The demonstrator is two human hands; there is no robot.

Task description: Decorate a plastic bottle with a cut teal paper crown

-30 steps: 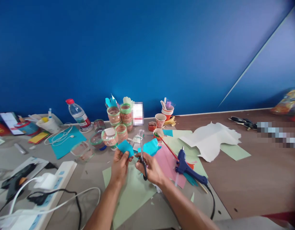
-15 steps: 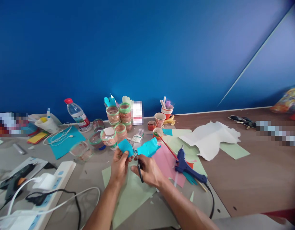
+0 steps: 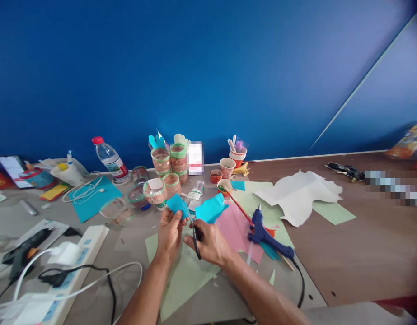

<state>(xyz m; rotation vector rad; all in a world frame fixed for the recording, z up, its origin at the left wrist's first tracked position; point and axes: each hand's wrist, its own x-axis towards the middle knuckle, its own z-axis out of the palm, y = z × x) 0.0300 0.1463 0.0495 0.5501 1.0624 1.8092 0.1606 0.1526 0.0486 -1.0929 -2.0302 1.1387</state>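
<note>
My left hand point(image 3: 170, 233) pinches a small piece of blue paper point(image 3: 176, 205) between thumb and fingers, above the table. Scissors with black handles point(image 3: 196, 243) are in my right hand point(image 3: 210, 242), their blades pointing up at the right edge of that piece. Just beyond my right hand lies a larger torn piece of blue paper point(image 3: 210, 209). Beneath both hands is a pale green sheet point(image 3: 183, 289), and a pink sheet point(image 3: 233, 225) lies to the right. My fingers partly hide the scissor handles.
A blue hot glue gun point(image 3: 269, 234) lies on the right, its cord trailing forward. Behind the hands stand stacked wrapped cups point(image 3: 161, 160) and a water bottle point(image 3: 110, 159). A power strip point(image 3: 88, 248) with cables is on the left. Crumpled white paper point(image 3: 298, 196) lies at right.
The scissor blades have tilted and now lie across the right edge of the small blue paper. Both hands stay in nearly the same place; the view has shifted slightly.
</note>
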